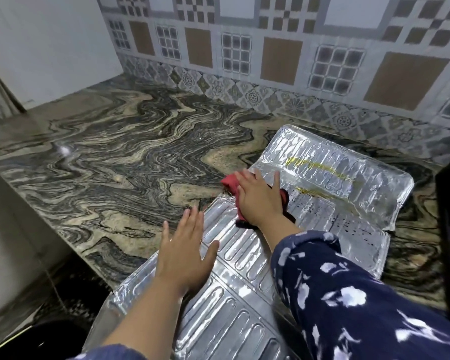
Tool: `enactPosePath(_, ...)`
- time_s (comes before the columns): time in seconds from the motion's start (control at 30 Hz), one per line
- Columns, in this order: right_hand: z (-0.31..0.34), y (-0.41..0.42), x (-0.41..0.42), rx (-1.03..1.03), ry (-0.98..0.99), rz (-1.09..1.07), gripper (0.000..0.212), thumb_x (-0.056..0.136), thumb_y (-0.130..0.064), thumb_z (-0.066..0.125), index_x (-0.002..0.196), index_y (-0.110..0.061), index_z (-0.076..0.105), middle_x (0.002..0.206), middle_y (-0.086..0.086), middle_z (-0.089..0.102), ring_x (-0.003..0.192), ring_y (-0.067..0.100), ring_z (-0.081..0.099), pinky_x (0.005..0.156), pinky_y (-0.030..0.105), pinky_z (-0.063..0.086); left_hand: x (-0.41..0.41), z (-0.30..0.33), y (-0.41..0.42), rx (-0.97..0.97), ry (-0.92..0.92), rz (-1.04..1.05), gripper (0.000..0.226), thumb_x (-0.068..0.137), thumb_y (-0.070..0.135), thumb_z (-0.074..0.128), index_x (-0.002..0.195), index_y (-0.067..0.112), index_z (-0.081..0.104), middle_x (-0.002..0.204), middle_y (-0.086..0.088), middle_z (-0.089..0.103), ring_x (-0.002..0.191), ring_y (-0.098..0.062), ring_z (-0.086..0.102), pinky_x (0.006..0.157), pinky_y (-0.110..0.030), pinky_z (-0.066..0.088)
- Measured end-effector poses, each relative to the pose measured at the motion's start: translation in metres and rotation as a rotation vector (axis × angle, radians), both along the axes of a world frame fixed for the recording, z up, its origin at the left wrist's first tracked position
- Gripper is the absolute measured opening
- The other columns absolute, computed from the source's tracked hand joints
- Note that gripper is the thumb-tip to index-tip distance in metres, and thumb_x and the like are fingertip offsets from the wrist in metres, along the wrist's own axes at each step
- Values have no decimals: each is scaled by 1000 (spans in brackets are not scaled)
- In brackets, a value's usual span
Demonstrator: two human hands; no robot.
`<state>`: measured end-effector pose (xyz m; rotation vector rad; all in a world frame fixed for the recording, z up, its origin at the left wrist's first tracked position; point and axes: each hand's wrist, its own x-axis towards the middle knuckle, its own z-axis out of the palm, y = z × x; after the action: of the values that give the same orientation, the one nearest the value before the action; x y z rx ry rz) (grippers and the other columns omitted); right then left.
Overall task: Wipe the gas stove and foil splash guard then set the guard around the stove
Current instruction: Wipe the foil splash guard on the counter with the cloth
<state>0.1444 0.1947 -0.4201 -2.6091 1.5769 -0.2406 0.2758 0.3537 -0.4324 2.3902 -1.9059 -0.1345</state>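
Wiping foil guard, long axis runs from near L hand out past R hand, up-right.

Splash guard lies flat on counter under both hands. L hand flat, fingers straight, pinning near panel. R hand w/ fingers spread presses red cloth at the fold; yellow streak just beyond R fingertips, so R is nearer. Stove not clearly in view.
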Motion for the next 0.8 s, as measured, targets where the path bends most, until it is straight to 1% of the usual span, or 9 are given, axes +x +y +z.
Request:
enactPosePath(0.1, -1, 7, -14, 22, -157, -141, 48, 99, -32, 26, 147, -28, 28, 157, -4, 26, 146, 19, 17, 119, 50, 3, -4, 6, -2, 26, -9, 20, 89, 73, 62, -8, 151, 19, -9, 157, 5, -21, 145, -9, -18, 112, -46, -17)
enactPosePath(0.17, -2, 18, -29, 37, -178, -51, 46, 98, -31, 30, 145, -34, 32, 156, -4, 29, 144, 21, 21, 119, 47, 8, -8, 11, -6, 32, -9, 31, 91, 70, 57, -7, 152, 17, -6, 159, 3, -17, 146, -10, -16, 113, -47, -16)
enactPosePath(0.27, -1, 36, -47, 6, -166, 163, 50, 90, -35, 31, 138, -46, 38, 157, -4, 25, 146, 19, 16, 120, 45, 4, -17, 18, -30, 17, 42, -9, 72, 86, 46, 4, 152, 16, -4, 159, 0, -15, 146, -12, -14, 118, -50, -10)
enactPosePath(0.33, 3, 34, -53, 58, -185, 270, 48, 88, -36, 33, 133, -44, 48, 157, -7, 23, 147, 13, 12, 120, 41, 0, -25, 20, -52, 15, 80, -68, 62, 97, 37, 16, 152, 16, -3, 160, -1, -12, 147, -13, -13, 119, -49, -8)
enactPosePath(0.4, 4, 25, -54, 92, -165, 302, 48, 90, -44, 30, 135, -44, 47, 157, -10, 22, 147, 8, 10, 120, 40, 2, -28, 19, -72, 18, 114, -80, 60, 99, 34, 21, 152, 16, 0, 161, 0, -9, 147, -12, -10, 119, -47, -7)
enactPosePath(0.47, 4, 15, -50, 83, -118, 305, 54, 90, -54, 18, 139, -45, 38, 159, -9, 18, 147, 9, 7, 118, 40, 2, -27, 16, -86, 23, 122, -98, 62, 97, 32, 23, 152, 16, 1, 161, 1, -7, 147, -11, -8, 120, -45, -5)
enactPosePath(0.57, 0, -10, -42, 102, -60, 249, 48, 97, -49, 20, 144, -45, 27, 160, -7, 11, 148, 11, 2, 119, 45, -1, -22, 10, -91, -2, 101, -119, 67, 91, 40, 17, 152, 21, -2, 160, 6, -5, 147, -8, -6, 119, -45, -6)
enactPosePath(0.73, 2, -60, -61, 113, 5, 3, 49, 99, -44, 18, 147, -40, 22, 161, -3, 5, 148, 15, -1, 119, 49, 1, -22, 5, -89, -46, 46, -104, 76, 82, 59, -8, 151, 25, -7, 154, 12, -12, 143, -4, -12, 117, -49, -12)
enactPosePath(0.8, 0, -63, -74, 123, 15, -82, 49, 99, -42, 16, 149, -38, 19, 161, -2, 4, 148, 16, -1, 119, 48, 1, -23, 4, -89, -44, 22, -103, 78, 81, 63, -9, 150, 26, -9, 153, 13, -14, 144, -5, -13, 116, -49, -14)
